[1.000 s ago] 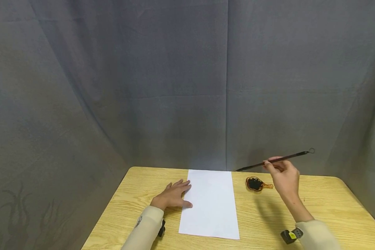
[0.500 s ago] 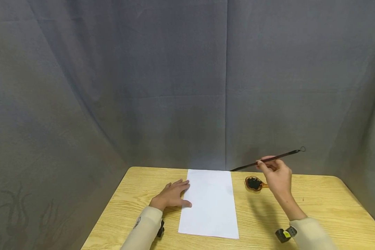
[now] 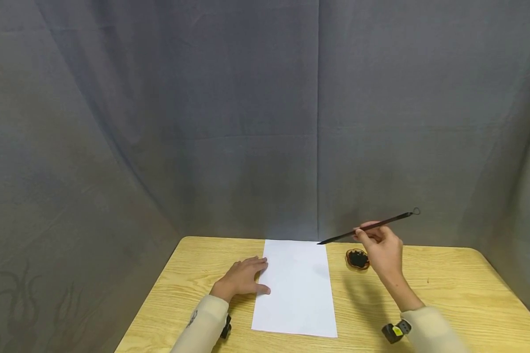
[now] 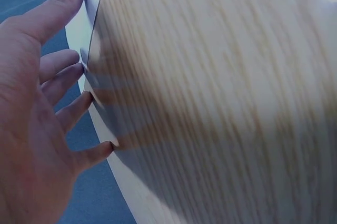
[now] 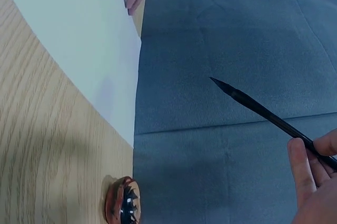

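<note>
A blank white sheet of paper point(image 3: 295, 299) lies on the wooden table. My left hand point(image 3: 244, 277) rests at its left edge, fingers spread, thumb and fingertips touching the paper; the left wrist view shows this hand point(image 4: 42, 108) too. Between thumb and fingers, my right hand point(image 3: 383, 247) pinches a dark calligraphy brush point(image 3: 365, 229), held slanting in the air. The black tip points left, over the sheet's far right corner, and the right wrist view shows the brush point(image 5: 263, 112) apart from the paper. Below the right hand sits a small brown dish point(image 3: 357, 259) holding black ink; its handle is hidden.
Yellow wood-grain table point(image 3: 459, 289) extends to both sides of the paper. A grey curtain point(image 3: 247, 147) hangs right behind the table's far edge and along the sides. Each wrist carries a small black camera, such as the right wrist camera point(image 3: 393, 333).
My right hand has moved left with the brush, bringing the tip from right of the sheet to over its far right corner. The hand now covers the dish's handle. The left hand stays put.
</note>
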